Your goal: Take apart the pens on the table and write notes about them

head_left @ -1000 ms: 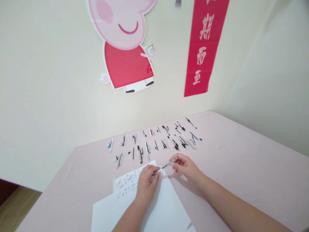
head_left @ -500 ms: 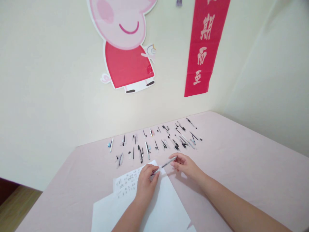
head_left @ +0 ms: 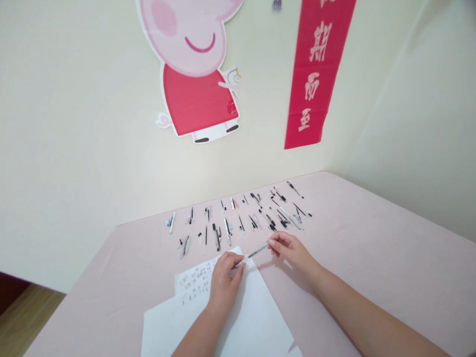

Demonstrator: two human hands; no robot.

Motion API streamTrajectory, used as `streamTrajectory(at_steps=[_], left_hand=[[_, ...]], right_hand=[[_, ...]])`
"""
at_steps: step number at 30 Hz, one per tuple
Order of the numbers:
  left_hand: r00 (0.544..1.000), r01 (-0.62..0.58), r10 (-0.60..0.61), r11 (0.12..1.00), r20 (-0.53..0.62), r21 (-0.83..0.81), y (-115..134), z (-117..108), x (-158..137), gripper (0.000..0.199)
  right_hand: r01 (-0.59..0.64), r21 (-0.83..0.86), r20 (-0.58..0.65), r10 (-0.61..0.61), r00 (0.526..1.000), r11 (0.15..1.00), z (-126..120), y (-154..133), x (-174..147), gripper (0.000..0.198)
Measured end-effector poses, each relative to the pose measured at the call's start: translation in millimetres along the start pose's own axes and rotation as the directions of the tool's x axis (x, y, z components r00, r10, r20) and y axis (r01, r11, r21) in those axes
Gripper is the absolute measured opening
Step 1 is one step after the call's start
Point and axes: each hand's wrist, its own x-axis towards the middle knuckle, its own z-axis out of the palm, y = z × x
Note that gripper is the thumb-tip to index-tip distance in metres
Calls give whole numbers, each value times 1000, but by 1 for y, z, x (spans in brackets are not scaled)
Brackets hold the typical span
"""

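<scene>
Pink tabletop [head_left: 379, 248] — left hand [head_left: 224, 275], right hand [head_left: 293, 251]: pinched grip on slim clear pen [head_left: 258, 251].

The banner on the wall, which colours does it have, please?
The banner is red with pale characters; see the head view.

The bare left hand [head_left: 224, 272], pinching thumb to fingers, sits slightly nearer the body than the bare right hand [head_left: 290, 249], likewise pinching; bare left forearm [head_left: 203, 327] and bare right forearm [head_left: 353, 307] slant inward.
</scene>
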Motion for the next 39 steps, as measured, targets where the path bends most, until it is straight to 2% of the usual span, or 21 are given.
streamTrajectory(at_steps=[8,15,19,26,35,39], left_hand=[[1000,-18,18,1000,14,11,0,-1,0,11],[1000,-12,12,1000,20,2,2,-1,0,9],[1000,-7,7,1000,15,4,1,-1,0,10],[1000,13,-13,1000,14,-8,2,-1,0,10],[1000,4,-4,1000,17,-16,5,-2,1,9],[1000,8,-8,1000,12,-13,7,-2,1,8]], right_hand=[[73,-199,0,-74,997,977,-1,5,0,37],[75,-355,-14,-85,996,932,-1,7,-1,42],[68,-326,19,-65,998,943,-1,5,-2,43],[104,-322,73,-85,994,941,-1,-2,-3,29],[81,-363,54,-66,996,928,0,5,-2,45],[56,-315,61,-38,997,947,0,3,-3,39]])
